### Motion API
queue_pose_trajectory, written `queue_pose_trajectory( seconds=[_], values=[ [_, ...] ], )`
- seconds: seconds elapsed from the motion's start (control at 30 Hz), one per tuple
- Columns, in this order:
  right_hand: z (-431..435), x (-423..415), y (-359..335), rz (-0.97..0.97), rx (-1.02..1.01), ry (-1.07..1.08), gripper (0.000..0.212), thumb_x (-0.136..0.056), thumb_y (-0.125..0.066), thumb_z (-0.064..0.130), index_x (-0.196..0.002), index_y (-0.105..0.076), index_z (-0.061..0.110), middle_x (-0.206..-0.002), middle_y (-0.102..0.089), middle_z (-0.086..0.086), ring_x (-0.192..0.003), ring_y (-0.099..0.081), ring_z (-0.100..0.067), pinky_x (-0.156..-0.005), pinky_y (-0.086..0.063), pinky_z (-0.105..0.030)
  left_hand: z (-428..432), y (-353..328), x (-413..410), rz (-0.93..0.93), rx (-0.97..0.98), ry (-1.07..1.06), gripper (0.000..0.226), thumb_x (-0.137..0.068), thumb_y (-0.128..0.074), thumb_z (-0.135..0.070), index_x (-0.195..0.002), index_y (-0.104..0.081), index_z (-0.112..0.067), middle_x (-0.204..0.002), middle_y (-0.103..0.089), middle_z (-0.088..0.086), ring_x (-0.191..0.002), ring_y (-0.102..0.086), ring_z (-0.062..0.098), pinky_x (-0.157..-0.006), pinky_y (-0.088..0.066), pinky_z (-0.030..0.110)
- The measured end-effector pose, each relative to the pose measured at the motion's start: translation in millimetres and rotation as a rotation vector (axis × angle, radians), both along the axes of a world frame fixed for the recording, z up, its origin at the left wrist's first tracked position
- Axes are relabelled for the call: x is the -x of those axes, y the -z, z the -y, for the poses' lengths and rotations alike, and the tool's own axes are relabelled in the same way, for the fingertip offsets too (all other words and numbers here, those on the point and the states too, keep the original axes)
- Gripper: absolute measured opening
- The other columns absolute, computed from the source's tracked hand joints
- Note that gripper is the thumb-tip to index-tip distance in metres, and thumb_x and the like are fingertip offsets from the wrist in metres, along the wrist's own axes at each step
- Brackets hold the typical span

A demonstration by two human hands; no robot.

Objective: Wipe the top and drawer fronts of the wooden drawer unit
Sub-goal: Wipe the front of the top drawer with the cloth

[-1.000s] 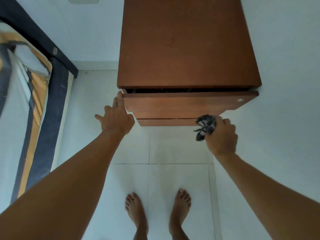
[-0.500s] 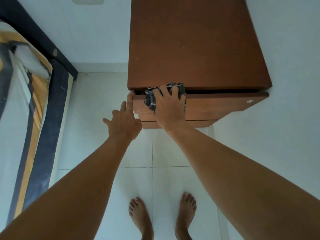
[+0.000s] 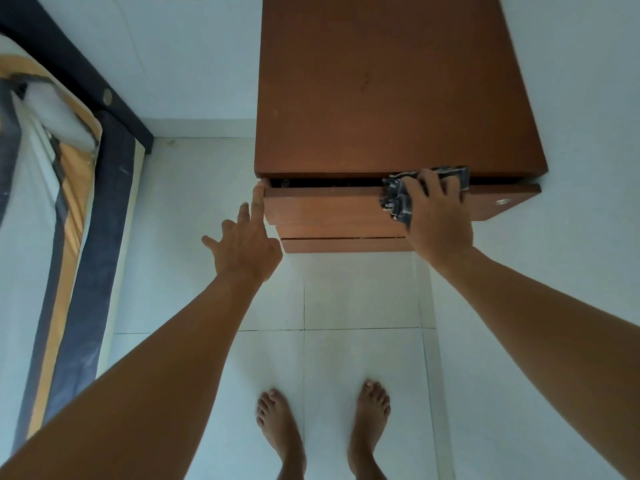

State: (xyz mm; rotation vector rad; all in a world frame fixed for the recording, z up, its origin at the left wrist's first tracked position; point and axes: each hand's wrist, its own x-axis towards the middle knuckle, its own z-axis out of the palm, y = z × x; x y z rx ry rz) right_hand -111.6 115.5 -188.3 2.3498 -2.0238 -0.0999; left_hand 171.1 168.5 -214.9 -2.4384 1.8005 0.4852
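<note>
drawer unit [image 3: 391, 91] fills the upper right of the frame, set against the white wall, its brown top seen from above. top drawer [image 3: 329, 206] stands slightly pulled out, with a dark gap under the top's front edge. lower fronts [image 3: 339, 244] step back beneath it. right grip [image 3: 438, 220] is clamped on a dark checked cloth [image 3: 398, 202], fingers curled over the drawer's upper edge right of centre, holding the cloth against the front. left grip [image 3: 242, 251] is apart, fingers straight and spread, its forefinger [image 3: 258, 199] touching the drawer's left end. a small round metal fitting [image 3: 502, 202] sits near the drawer's right end. bare feet [image 3: 280, 431] stand on the white tiled floor [image 3: 346, 358] at lower centre. a mattress [image 3: 52, 202] with orange and dark stripes runs down the left edge.
</note>
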Motion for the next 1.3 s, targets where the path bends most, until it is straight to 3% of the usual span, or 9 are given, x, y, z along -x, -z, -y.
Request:
queue_pose_trajectory(
  seconds=[0.27, 0.57, 0.67, 0.77, 0.87, 1.07, 1.3],
  values=[
    [3.3, 73.7, 2.2, -0.047, 0.061, 0.114, 0.053, -0.086, -0.069, 0.027, -0.133, -0.049, 0.016, -0.134, -0.052, -0.016, -0.116, -0.049, -0.044, -0.089, -0.051, -0.058, 1.2, 1.1, 10.0, -0.005, -0.011, -0.066, 0.099, -0.091, -0.059, -0.029, -0.158, 0.013, -0.038, -0.159, -0.039, 0.005, -0.130, -0.050, 0.040, -0.105, -0.032, 0.074],
    [8.7, 128.0, 9.0, 0.029, 0.050, 0.233, 0.054, -0.092, -0.060, 0.005, -0.142, -0.043, 0.015, -0.145, -0.041, -0.020, -0.124, -0.041, -0.051, -0.094, -0.051, -0.057, 4.7, 7.6, 18.0, 0.019, 0.019, -0.128, 0.101, -0.091, -0.064, -0.034, -0.159, 0.010, -0.038, -0.159, -0.039, 0.006, -0.131, -0.049, 0.042, -0.105, -0.028, 0.076],
    [15.3, 125.7, 3.7, 0.172, 0.059, 0.326, 0.047, -0.095, -0.061, 0.008, -0.140, -0.048, 0.013, -0.143, -0.042, -0.021, -0.125, -0.040, -0.050, -0.097, -0.049, -0.054, 5.6, 7.3, 17.2, 0.012, 0.011, -0.133, 0.101, -0.091, -0.064, -0.035, -0.159, 0.010, -0.037, -0.161, -0.036, 0.005, -0.135, -0.046, 0.043, -0.106, -0.026, 0.077],
    [-3.2, 106.2, -5.1, 0.377, 0.095, 0.446, 0.046, -0.090, -0.063, 0.005, -0.135, -0.051, 0.010, -0.139, -0.044, -0.023, -0.120, -0.044, -0.048, -0.089, -0.051, -0.054, 7.7, 1.9, 19.3, 0.016, -0.007, -0.127, 0.097, -0.092, -0.062, -0.035, -0.160, 0.006, -0.033, -0.165, -0.028, 0.003, -0.136, -0.044, 0.042, -0.107, -0.027, 0.076],
    [-47.9, 64.0, -4.0, 0.498, 0.127, 0.285, 0.048, -0.085, -0.065, 0.008, -0.132, -0.055, 0.008, -0.134, -0.049, -0.022, -0.120, -0.046, -0.046, -0.086, -0.055, -0.056, 7.3, -1.6, 15.2, -0.023, 0.041, -0.053, 0.089, -0.093, -0.058, -0.027, -0.162, -0.002, -0.023, -0.170, -0.016, 0.000, -0.136, -0.044, 0.040, -0.107, -0.035, 0.071],
    [-68.4, -48.9, 22.9, 0.572, 0.233, 0.046, 0.060, -0.082, -0.076, 0.021, -0.139, -0.056, 0.015, -0.134, -0.055, -0.015, -0.124, -0.049, -0.037, -0.103, -0.048, -0.051, 0.1, 19.0, -25.1, -0.087, 0.242, 0.241, 0.086, -0.092, -0.054, -0.008, -0.163, -0.006, -0.016, -0.171, -0.012, 0.003, -0.129, -0.047, 0.037, -0.095, -0.049, 0.054],
    [-36.1, -138.0, 75.2, 0.606, 0.569, -0.174, 0.049, -0.090, -0.060, 0.040, -0.133, -0.063, 0.017, -0.143, -0.057, -0.012, -0.140, -0.044, -0.040, -0.113, -0.034, -0.065, 9.2, 64.5, -50.1, -0.159, 0.677, 0.419, 0.082, -0.078, -0.052, 0.005, -0.157, -0.036, -0.009, -0.160, -0.041, 0.009, -0.106, -0.058, 0.034, -0.083, -0.047, 0.042]
  ],
)
